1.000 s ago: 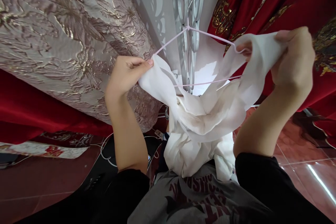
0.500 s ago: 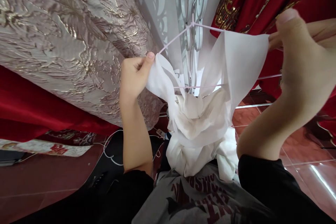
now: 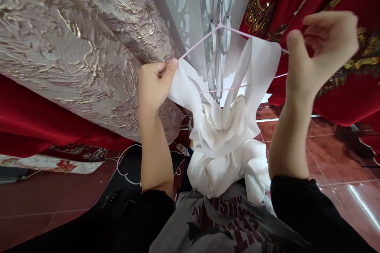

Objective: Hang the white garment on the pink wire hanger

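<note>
A thin pink clothes hanger (image 3: 220, 26) hangs by its hook in front of me. A white sheer garment (image 3: 221, 146) drapes from both its arms, the lower part bunched toward my lap. At the hanger's left end, my left hand (image 3: 156, 83) pinches the garment's shoulder between thumb and fingers. My right hand (image 3: 322, 53) is raised just beyond the hanger's right end, thumb apart from bent fingers, with nothing visible in it. Beside it, the garment's right shoulder sits on the hanger arm, whose tip pokes out past the cloth.
Several white hangers (image 3: 212, 43) hang in a row behind. A pale pink fabric with metallic embossing (image 3: 89, 47) hangs at left; red fabric with gold embroidery (image 3: 365, 53) hangs at right. A white cable (image 3: 120, 166) lies at lower left above the red tiled floor (image 3: 326, 154).
My right hand has come off the garment's right shoulder and moved left, its fingers now curling. That shoulder has settled further in along the hanger arm. My left hand keeps its pinch.
</note>
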{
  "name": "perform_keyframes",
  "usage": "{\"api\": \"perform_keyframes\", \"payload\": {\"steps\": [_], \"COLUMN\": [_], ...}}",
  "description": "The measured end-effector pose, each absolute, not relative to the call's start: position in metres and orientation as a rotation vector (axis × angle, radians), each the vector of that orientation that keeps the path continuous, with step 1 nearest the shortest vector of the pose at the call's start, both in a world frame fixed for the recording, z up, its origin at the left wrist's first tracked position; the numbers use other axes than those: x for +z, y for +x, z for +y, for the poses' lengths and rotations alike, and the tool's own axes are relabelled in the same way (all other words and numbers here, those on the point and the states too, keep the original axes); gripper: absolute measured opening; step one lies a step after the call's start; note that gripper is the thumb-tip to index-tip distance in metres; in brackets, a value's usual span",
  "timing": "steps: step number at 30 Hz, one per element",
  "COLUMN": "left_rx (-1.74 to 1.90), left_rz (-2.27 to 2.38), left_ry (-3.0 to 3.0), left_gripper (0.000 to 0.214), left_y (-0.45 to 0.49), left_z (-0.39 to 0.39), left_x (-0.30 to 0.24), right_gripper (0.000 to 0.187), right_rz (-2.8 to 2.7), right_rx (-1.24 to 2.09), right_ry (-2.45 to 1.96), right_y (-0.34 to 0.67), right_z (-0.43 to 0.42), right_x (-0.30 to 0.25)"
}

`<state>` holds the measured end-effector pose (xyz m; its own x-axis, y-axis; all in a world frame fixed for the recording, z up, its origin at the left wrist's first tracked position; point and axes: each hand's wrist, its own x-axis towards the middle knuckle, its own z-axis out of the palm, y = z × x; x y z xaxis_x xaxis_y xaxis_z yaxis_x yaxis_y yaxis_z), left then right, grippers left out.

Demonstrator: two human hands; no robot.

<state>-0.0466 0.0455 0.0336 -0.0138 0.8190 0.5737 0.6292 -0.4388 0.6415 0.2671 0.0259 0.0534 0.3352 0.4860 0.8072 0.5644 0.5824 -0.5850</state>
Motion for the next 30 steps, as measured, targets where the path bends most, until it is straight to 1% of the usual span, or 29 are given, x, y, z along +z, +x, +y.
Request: {"api": "perform_keyframes", "payload": {"steps": [1,2,4,6,8,10,12,13,15,17,20,22,24,27,28,30], "left_rx": [1.441,1.443,1.456,1.478,1.5,1.524,1.596,1.653,1.785,1.899,1.995,1.997,1.912,1.728,1.726,1.869], "left_rz": [1.541,1.542,1.55,1.575,1.595,1.594,1.53,1.474,1.362,1.299,1.26,1.253,1.266,1.278,1.293,1.327], "left_ry": [2.059,2.061,2.062,2.057,2.03,1.969,1.893,1.87,1.87,1.91,1.914,1.858,1.789,1.671,1.611,1.422], "left_gripper": [0.055,0.055,0.054,0.054,0.05,0.04,0.023,0.026,0.046,0.058,0.059,0.063,0.065,0.063,0.061,0.058], "left_y": [-0.046,-0.045,-0.044,-0.042,-0.04,-0.036,-0.03,-0.026,-0.017,-0.006,0.006,0.007,-0.003,-0.033,-0.045,-0.065], "left_z": [0.045,0.044,0.041,0.038,0.036,0.033,0.028,0.025,0.017,0.01,0.002,-0.001,-0.002,-0.004,-0.004,-0.005], "left_x": [0.033,0.033,0.033,0.032,0.028,0.021,0.011,0.007,-0.001,-0.006,-0.006,-0.003,0.002,0.006,0.004,-0.007], "right_gripper": [0.01,0.014,0.02,0.023,0.026,0.025,0.024,0.022,0.021,0.022,0.022,0.021,0.02,0.018,0.017,0.016], "right_rz": [-1.255,-1.275,-1.565,-1.893,-2.039,-2.008,-1.917,-1.865,-1.78,-1.733,-1.722,-1.733,-1.737,-1.737,-1.741,-1.75], "right_rx": [-0.127,-0.146,0.033,0.235,0.281,0.243,0.226,0.221,0.213,0.214,0.236,0.261,0.283,0.286,0.277,0.257], "right_ry": [-0.855,-0.713,-0.644,-0.779,-1.001,-1.155,-1.189,-1.184,-1.176,-1.175,-1.168,-1.161,-1.15,-1.13,-1.122,-1.111], "right_y": [0.257,0.246,0.222,0.203,0.189,0.181,0.176,0.174,0.173,0.172,0.173,0.173,0.173,0.172,0.171,0.17], "right_z": [0.02,0.014,0.005,0.004,0.009,0.014,0.013,0.011,0.004,-0.003,-0.009,-0.009,-0.009,-0.009,-0.009,-0.011], "right_x": [0.048,0.041,0.026,0.008,-0.012,-0.029,-0.041,-0.044,-0.048,-0.047,-0.043,-0.041,-0.041,-0.042,-0.042,-0.043]}}
